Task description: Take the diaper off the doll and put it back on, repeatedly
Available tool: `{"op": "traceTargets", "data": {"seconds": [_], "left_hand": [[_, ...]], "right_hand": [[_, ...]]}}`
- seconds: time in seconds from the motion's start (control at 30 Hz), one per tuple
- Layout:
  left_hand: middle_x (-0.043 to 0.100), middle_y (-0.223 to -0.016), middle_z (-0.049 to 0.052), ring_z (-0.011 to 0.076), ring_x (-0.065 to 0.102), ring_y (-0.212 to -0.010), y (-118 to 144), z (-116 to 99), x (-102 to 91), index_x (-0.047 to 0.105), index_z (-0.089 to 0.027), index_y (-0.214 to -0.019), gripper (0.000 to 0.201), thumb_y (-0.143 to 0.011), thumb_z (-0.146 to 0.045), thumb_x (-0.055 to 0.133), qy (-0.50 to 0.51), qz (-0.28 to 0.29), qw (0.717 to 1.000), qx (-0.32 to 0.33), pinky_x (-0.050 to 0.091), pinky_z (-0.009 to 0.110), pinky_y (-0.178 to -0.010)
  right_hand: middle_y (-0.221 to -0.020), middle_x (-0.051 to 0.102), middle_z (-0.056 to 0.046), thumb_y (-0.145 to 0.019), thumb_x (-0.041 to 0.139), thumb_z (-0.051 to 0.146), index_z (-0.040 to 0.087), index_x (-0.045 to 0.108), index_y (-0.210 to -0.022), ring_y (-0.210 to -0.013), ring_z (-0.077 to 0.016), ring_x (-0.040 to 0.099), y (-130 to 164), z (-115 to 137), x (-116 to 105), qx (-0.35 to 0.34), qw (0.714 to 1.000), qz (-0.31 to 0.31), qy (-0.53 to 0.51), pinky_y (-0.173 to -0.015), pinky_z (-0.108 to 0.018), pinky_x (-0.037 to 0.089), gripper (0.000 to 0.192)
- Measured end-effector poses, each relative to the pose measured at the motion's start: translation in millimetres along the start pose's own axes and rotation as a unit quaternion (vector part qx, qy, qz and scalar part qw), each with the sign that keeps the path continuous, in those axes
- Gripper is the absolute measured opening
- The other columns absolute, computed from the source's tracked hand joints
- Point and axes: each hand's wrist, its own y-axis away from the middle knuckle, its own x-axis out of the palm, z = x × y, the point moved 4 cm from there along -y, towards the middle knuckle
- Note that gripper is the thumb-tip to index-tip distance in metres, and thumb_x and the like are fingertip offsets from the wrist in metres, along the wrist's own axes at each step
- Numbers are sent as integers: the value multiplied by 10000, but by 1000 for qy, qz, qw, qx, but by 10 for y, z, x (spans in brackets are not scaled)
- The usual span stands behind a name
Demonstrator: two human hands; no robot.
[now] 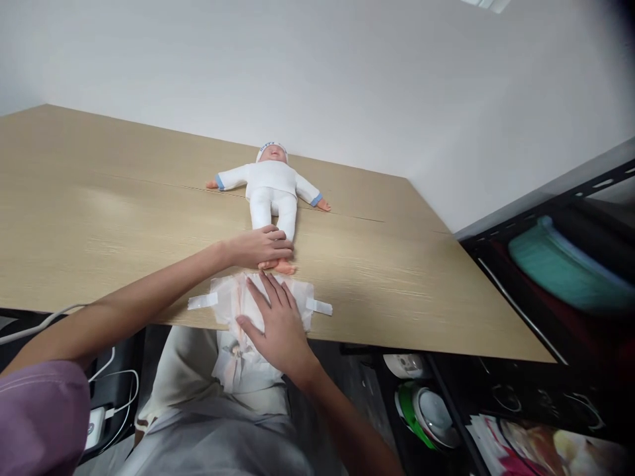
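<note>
A baby doll (270, 178) lies on its back on the table. It wears a white outfit with blue cuffs and a white printed cap, and its arms are spread wide. My left hand (260, 246) is wrapped over the doll's ankles, with the bare feet showing below the fingers. Just below the feet is an unfolded white diaper (225, 301), its two tape tabs stretched out to the sides. Its lower part hangs over the table's front edge towards my lap. My right hand (280, 330) rests flat on the diaper, fingers spread.
The wooden table (377, 277) has a seam running across it and meets a white wall (317, 73) at the back. A dark rack with a teal item (570, 264) stands at right. White cables (44, 327) and a white charger (95, 426) are at lower left.
</note>
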Motion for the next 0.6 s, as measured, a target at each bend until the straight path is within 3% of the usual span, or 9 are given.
{"op": "traceTargets", "data": {"seconds": [0.17, 0.4, 0.6], "left_hand": [[809, -1310, 141, 343, 660, -1134, -149, 122, -93, 780, -220, -1189, 192, -1091, -282, 628, 64, -39, 997, -4, 458, 465, -990], [818, -1314, 120, 333, 647, -1209, -292, 468, -675, 778, -243, -1297, 293, -1065, -401, 697, 255, -173, 951, -17, 469, 475, -1112], [831, -1228, 99, 312, 682, -1186, -308, 834, -1020, 804, -247, -1237, 469, -969, -630, 847, 288, -239, 926, -52, 476, 457, -1089]], "right_hand": [[-1899, 358, -131, -1156, 606, 623, 239, 490, -1784, -1784, -337, 318, -86, -122, 9, 26, 999, 21, 1, -1450, -634, 312, 746], [-1919, 299, -143, -1187, 528, 630, 229, 431, -1814, -1800, -347, 272, -484, -392, 19, 15, 997, 68, 17, -1449, -657, 289, 751], [-1894, 368, -156, -1200, 494, 628, 230, 434, -1811, -1786, -342, 305, -1098, -695, 73, -15, 997, 55, 44, -1450, -619, 285, 733]]}}
